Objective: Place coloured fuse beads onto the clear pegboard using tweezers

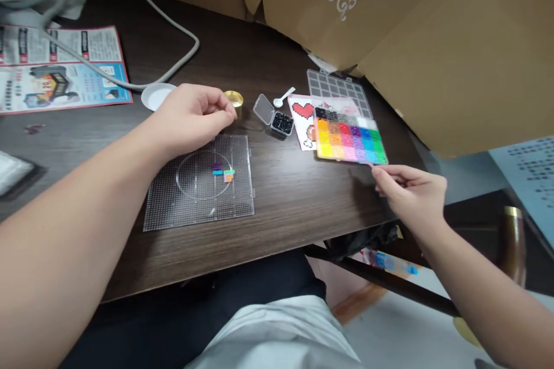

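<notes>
My left hand [194, 115] is closed, thumb against curled fingers, just above the far edge of a clear pegboard [164, 207] and beside a small gold tin [234, 98]. Whatever its fingertips pinch is hidden. A few purple, blue, green and orange beads [223, 172] sit on the pegboard's right half. At the near right corner of a box of coloured beads [350, 138], my right hand [411, 187] pinches a thin pink tool, mostly covered by the fingers. Between the hands stands a small lidded box of black beads [282, 124], its lid raised.
Behind the bead box lie a clear compartment lid [346, 87] and a pattern sheet with a heart [303, 110]. A white scoop [284, 97] rests nearby. A white dish [156, 95], grey cable [186, 60] and printed leaflet [64, 78] are leftward. Cardboard [389, 29] walls the back.
</notes>
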A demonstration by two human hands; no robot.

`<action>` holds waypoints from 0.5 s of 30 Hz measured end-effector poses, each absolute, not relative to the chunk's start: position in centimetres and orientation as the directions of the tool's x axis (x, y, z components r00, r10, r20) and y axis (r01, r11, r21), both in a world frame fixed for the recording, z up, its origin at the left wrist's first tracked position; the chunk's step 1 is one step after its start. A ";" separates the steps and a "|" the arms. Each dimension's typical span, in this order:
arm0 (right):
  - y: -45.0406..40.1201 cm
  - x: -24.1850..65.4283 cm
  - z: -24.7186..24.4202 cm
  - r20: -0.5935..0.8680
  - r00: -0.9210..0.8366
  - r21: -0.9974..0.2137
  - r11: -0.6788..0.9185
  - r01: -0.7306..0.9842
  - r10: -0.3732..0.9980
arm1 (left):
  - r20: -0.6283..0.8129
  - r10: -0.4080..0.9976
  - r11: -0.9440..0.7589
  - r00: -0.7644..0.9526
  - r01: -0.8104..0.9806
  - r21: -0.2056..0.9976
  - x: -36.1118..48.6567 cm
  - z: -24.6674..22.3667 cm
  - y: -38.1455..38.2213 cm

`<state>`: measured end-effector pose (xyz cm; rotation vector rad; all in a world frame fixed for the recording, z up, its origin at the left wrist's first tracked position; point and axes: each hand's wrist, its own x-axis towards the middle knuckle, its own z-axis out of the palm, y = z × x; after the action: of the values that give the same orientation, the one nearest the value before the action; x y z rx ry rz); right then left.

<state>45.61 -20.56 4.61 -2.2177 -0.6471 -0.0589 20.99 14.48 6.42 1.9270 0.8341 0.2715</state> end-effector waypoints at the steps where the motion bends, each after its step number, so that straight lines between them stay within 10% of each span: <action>1: -20.5 45.6 4.1 0.249 0.870 -0.712 -0.529 0.462 0.426 | -0.157 0.655 -0.278 0.739 0.429 0.859 21.0 6.3 14.5; 15: -20.1 46.3 2.5 0.317 0.893 -0.772 -0.460 0.439 0.320 | -0.116 0.705 -0.215 0.700 0.367 0.905 21.5 5.5 14.8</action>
<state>46.27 -20.11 2.54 -2.0886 -0.5460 -0.1558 21.51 14.84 5.52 1.8290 0.8433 0.3909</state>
